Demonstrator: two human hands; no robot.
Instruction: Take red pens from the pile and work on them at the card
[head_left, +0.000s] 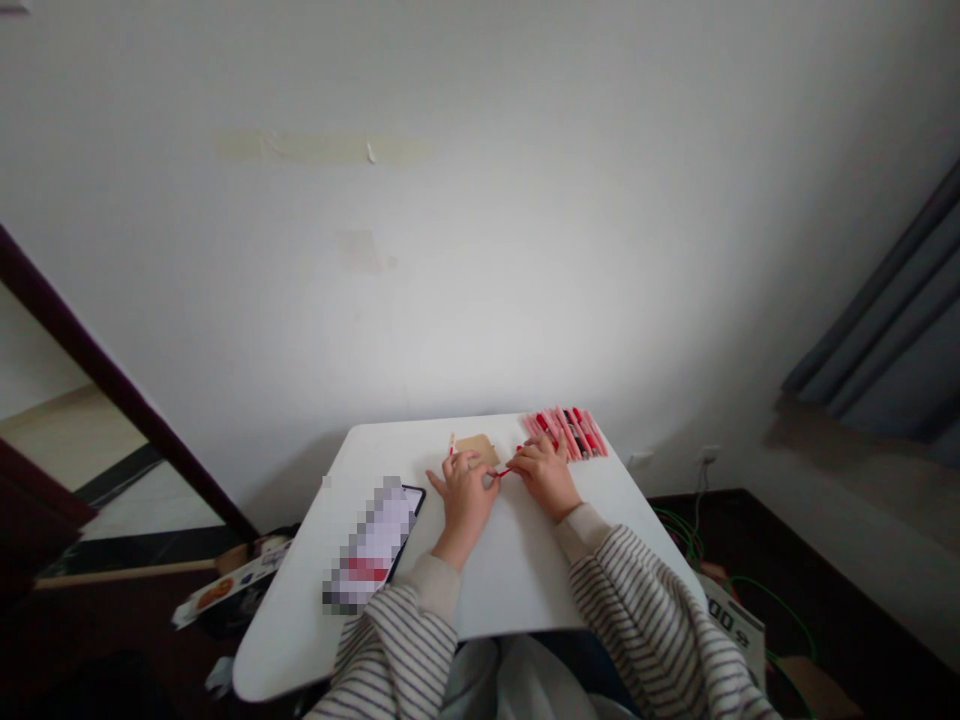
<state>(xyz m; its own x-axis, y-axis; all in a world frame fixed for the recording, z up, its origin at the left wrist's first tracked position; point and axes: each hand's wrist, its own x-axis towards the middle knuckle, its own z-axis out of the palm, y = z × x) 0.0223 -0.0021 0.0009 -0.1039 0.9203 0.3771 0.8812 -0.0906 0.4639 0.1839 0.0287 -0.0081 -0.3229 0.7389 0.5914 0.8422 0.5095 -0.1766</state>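
Observation:
A thin red pen (pixel 504 471) spans the gap between my two hands above the white table (pixel 510 560); its ends are hidden in my fingers. My left hand (pixel 466 490) pinches one end, with its thumb side toward the tan card (pixel 478 445) and its other fingers bent. From the other side, my right hand (pixel 546 478) grips the pen with fingers closed together. Just beyond my right hand lies a row of pink, red and dark pens (pixel 574 432). A small light stick with a red tip (pixel 451 443) is at the card's left edge.
A phone (pixel 382 540), partly blurred out, lies on the table's left side. The wall (pixel 480 300) rises behind the table. Green cables (pixel 679 528) and a box with printing (pixel 731 615) are on the floor at right; papers and packaging (pixel 236 585) lie at left.

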